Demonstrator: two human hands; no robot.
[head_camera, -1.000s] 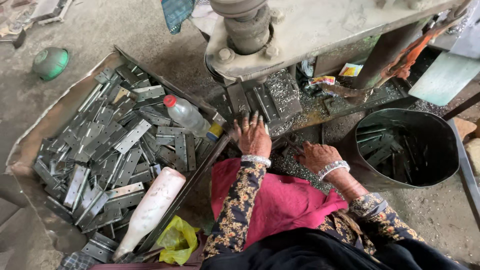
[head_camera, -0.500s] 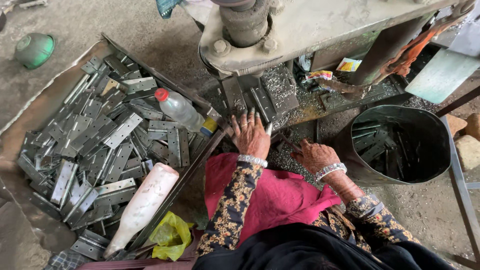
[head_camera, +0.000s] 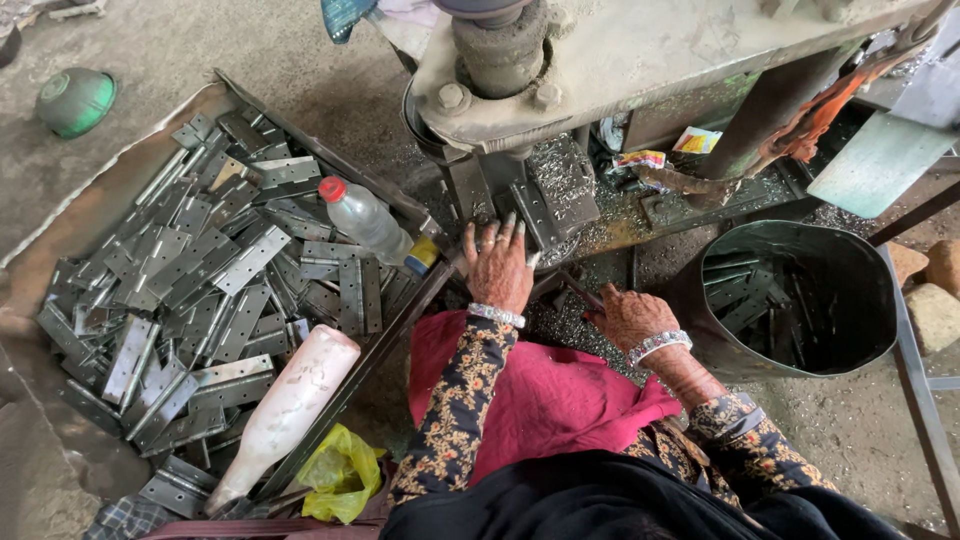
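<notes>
My left hand (head_camera: 497, 266) rests flat, fingers spread, at the base of a grey press machine (head_camera: 560, 80), fingertips touching a metal plate by the die block (head_camera: 563, 185). My right hand (head_camera: 630, 315) lies knuckles up on metal shavings in front of the machine, fingers curled; whether it grips anything is hidden. Both wrists wear beaded bracelets. A pink cloth (head_camera: 540, 395) covers my lap below the hands.
A large tray (head_camera: 60, 225) at left holds several grey metal hinges (head_camera: 240, 265), a clear bottle with a red cap (head_camera: 365, 220) and a white bottle (head_camera: 285, 410). A dark bucket (head_camera: 800, 300) with hinges stands at right. A yellow bag (head_camera: 340, 470), a green bowl (head_camera: 75, 100).
The view has shifted slightly. My left hand has crept a little forward toward the die block; my right hand has stayed on the shavings.
</notes>
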